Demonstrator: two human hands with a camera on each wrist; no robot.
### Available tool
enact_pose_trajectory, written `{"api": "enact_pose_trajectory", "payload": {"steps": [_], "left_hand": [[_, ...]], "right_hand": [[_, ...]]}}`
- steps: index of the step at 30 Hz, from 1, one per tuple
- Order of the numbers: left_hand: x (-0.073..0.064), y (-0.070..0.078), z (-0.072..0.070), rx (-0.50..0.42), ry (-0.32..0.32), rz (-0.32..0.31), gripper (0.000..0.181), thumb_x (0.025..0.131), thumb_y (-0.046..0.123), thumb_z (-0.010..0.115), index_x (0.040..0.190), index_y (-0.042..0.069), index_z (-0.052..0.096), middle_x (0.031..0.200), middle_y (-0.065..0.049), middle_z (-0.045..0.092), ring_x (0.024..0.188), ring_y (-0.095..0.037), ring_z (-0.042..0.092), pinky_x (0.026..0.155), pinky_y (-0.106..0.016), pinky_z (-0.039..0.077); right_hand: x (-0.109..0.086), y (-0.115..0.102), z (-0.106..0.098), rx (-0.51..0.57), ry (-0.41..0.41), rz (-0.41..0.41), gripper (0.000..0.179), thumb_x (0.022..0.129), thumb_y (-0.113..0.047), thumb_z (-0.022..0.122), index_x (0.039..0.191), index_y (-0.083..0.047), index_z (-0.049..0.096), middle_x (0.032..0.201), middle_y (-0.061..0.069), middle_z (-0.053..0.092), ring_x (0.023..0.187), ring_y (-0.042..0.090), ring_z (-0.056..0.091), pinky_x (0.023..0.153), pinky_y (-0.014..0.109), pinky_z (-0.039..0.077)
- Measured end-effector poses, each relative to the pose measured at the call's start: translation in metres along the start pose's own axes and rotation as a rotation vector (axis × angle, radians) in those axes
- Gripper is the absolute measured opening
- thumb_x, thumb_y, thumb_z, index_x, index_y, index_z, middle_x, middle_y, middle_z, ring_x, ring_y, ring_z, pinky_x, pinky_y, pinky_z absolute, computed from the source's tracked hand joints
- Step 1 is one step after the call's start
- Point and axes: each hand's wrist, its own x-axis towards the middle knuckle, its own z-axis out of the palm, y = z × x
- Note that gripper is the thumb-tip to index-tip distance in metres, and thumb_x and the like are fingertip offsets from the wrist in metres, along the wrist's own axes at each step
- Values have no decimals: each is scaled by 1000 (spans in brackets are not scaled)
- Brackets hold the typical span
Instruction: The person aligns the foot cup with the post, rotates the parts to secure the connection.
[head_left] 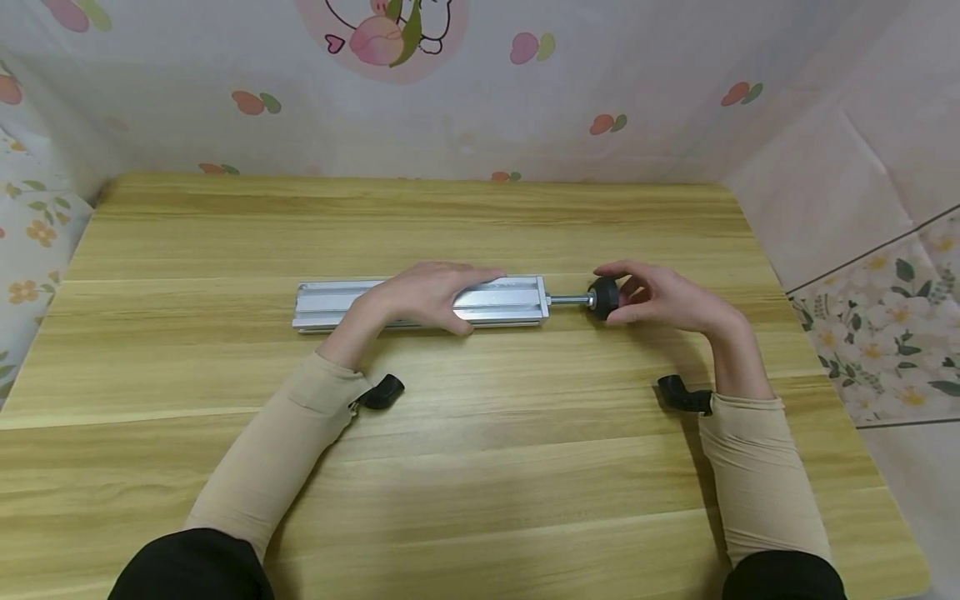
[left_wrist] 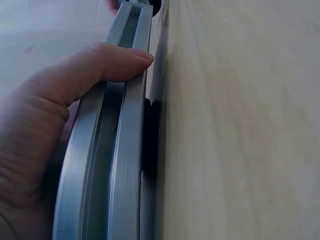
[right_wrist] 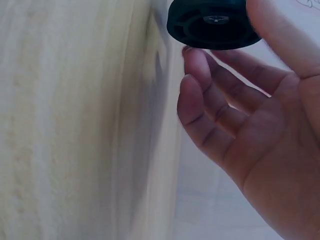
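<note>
A silver aluminium profile [head_left: 513,302] with grooves along its length lies sideways on the wooden table. My left hand [head_left: 423,293] lies over its middle and grips it, with the thumb [left_wrist: 122,64] against the grooved side in the left wrist view. From the profile's right end plate sticks out a threaded rod [head_left: 572,300] carrying a black levelling foot [head_left: 604,298]. My right hand [head_left: 667,298] pinches the rim of this foot between thumb and fingers. In the right wrist view, the foot's hollow, ribbed underside [right_wrist: 215,22] faces the palm, with a metal bolt end at its centre.
The wood-grain table [head_left: 480,467] reaches to a fruit-patterned curtain [head_left: 465,117] at the back. Floral cloth [head_left: 892,325] hangs at the right side. A small black mount [head_left: 382,392] is on the left sleeve, another black mount [head_left: 682,394] on the right.
</note>
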Motion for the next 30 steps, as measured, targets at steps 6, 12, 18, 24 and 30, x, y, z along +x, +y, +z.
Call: {"api": "enact_pose_trajectory", "payload": {"steps": [6, 12, 18, 24, 30], "left_hand": [[0, -2, 0, -3, 6, 13, 90, 81, 31, 69, 163, 27, 32, 163, 0, 44, 150, -21, 43, 122, -47, 37], [1, -3, 0, -6, 14, 19, 91, 80, 32, 70, 163, 26, 33, 162, -1, 45, 148, -22, 45, 120, -47, 39], [1, -2, 0, -14, 16, 25, 91, 80, 34, 71, 162, 27, 34, 161, -1, 47, 144, -21, 49, 118, -47, 41], [2, -3, 1, -14, 20, 24, 91, 79, 35, 71, 162, 28, 34, 161, 0, 47, 143, -20, 50, 117, -47, 41], [1, -2, 1, -12, 16, 15, 91, 80, 35, 72, 162, 29, 34, 162, 1, 46, 144, -20, 49, 118, -47, 41]], "right_hand": [[5, -2, 2, 43, 27, -7, 74, 79, -14, 88, 141, -8, 49, 128, 15, 62, 103, 26, 65, 84, 22, 55], [5, -3, 3, 20, 70, -1, 66, 78, -12, 89, 133, -7, 54, 119, 16, 66, 99, 25, 66, 80, 20, 55], [3, -2, 2, 6, 80, 2, 62, 79, -14, 88, 132, -7, 58, 112, 15, 69, 96, 23, 63, 79, 20, 52], [2, -3, 1, -10, 73, 1, 59, 82, -16, 86, 134, -9, 59, 107, 13, 70, 93, 19, 62, 78, 22, 50], [1, -3, 1, -9, 62, -2, 58, 84, -16, 84, 136, -9, 58, 107, 13, 70, 93, 18, 63, 79, 21, 50]]}}
